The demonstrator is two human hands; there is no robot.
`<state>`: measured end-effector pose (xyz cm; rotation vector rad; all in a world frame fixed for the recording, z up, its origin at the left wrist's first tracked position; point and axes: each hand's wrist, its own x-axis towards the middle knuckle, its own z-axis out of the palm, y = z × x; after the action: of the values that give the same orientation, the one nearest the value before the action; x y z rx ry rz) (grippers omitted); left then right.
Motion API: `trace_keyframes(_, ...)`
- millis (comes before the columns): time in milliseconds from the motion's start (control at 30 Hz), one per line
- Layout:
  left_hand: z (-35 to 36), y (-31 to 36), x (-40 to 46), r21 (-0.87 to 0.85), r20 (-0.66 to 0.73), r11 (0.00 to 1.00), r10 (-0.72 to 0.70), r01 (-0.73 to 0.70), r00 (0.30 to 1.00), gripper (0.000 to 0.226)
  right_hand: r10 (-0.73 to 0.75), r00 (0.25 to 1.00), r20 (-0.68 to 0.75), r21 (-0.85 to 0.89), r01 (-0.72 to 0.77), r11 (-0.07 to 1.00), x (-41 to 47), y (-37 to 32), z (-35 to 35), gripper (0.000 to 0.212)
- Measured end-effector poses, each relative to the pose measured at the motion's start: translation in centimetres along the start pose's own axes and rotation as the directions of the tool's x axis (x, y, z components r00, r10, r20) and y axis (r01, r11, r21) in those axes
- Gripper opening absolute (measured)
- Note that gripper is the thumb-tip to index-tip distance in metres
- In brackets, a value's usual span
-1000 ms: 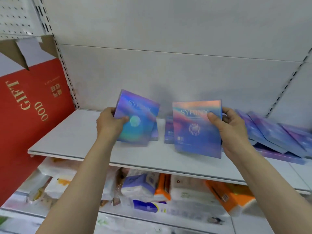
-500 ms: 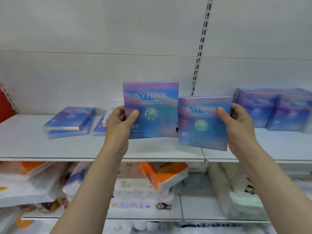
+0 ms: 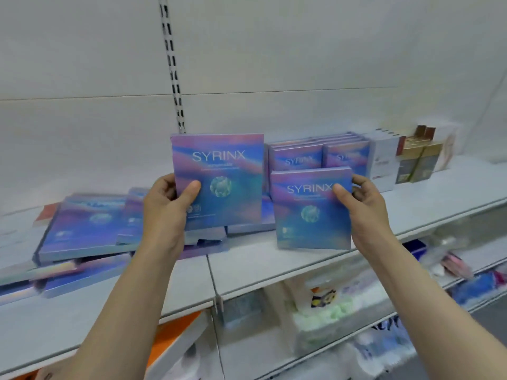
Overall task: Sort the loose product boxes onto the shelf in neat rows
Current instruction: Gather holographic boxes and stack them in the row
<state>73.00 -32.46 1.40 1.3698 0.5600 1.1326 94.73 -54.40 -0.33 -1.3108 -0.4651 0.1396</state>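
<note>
Product boxes, flat and square with a glossy iridescent finish, are what we have in hand: our left hand [image 3: 164, 204] grips one box [image 3: 219, 179] by its left edge, thumb across the front, and our right hand [image 3: 365, 207] pinches a second box [image 3: 312, 209] by its right edge, both upright above the shelf [image 3: 274, 264]. We judge them light and stiff, but the slick coating could slide, so edge grips near the middle look safest. Loose boxes [image 3: 87, 226] lie jumbled flat to the left; a standing row [image 3: 321, 154] waits just behind the right one.
</note>
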Motion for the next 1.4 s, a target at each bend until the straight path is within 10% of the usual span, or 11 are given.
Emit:
trace_keyframes(367,6.9,-3.7,7.0,-0.096,0.057,0.993,-0.057,0.062,0.997,0.018,-0.017,0.999,0.048,-0.073,0.02,0.997,12.1,4.1,-0.1,0.024)
trace_keyframes(767,11.4,-4.7,7.1,-0.077,0.072,0.995,-0.059,0.065,0.996,0.024,-0.318,0.946,-0.055,-0.577,0.23,0.784,15.3,4.3,2.0,0.041)
trace_keyframes(900,15.5,-5.1,6.0,-0.058,0.138,0.996,-0.061,0.07,0.989,0.023,-0.165,0.96,0.227,-0.072,0.186,0.98,15.3,-0.5,1.4,0.041)
trace_keyframes(1067,21.0,-5.5,4.9,0.077,0.208,0.996,0.034,-0.051,0.978,0.022,-0.204,0.853,0.48,-0.148,0.308,0.94,18.6,-3.3,-2.5,0.028)
trace_keyframes(1133,22.3,-5.7,5.0,0.298,0.223,0.914,0.215,-0.277,0.951,0.026,-0.187,0.851,0.49,-0.149,0.293,0.944,20.3,-3.2,-4.9,0.027)
trace_keyframes(1233,23.4,-7.2,6.2,0.643,0.313,0.529,0.478,-0.553,0.821,0.046,-0.129,0.861,0.492,-0.18,0.245,0.953,22.7,-2.4,-8.7,0.025)
trace_keyframes(1400,24.8,-10.2,7.0,0.822,0.395,0.23,0.428,-0.521,0.813,0.069,-0.007,0.899,0.438,-0.335,0.17,0.927,24.8,1.4,-12.3,0.025)
